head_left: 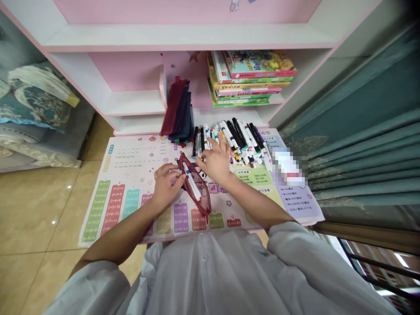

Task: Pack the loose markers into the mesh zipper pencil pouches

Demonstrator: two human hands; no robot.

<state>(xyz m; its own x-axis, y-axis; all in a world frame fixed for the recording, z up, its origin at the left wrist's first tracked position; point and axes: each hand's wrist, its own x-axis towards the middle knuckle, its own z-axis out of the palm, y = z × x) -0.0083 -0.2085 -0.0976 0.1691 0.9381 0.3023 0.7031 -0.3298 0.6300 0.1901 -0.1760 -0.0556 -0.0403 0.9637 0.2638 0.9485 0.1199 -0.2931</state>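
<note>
A red mesh pencil pouch [200, 197] lies open on the desk mat [131, 175] with a white marker with a blue band [191, 180] resting in its mouth. My left hand [166, 183] grips the pouch's left edge, fingers curled round it. My right hand [215, 159] rests with fingers stretched over the near end of a row of several marker pens [243, 138], touching them. Whether it has taken hold of a pen is hidden by the fingers.
A stack of dark red and navy pouches [180, 111] leans in the shelf behind. Picture books [249, 76] are piled on the shelf at right. A teal curtain [361, 144] hangs on the right; a tiled floor [39, 210] lies left.
</note>
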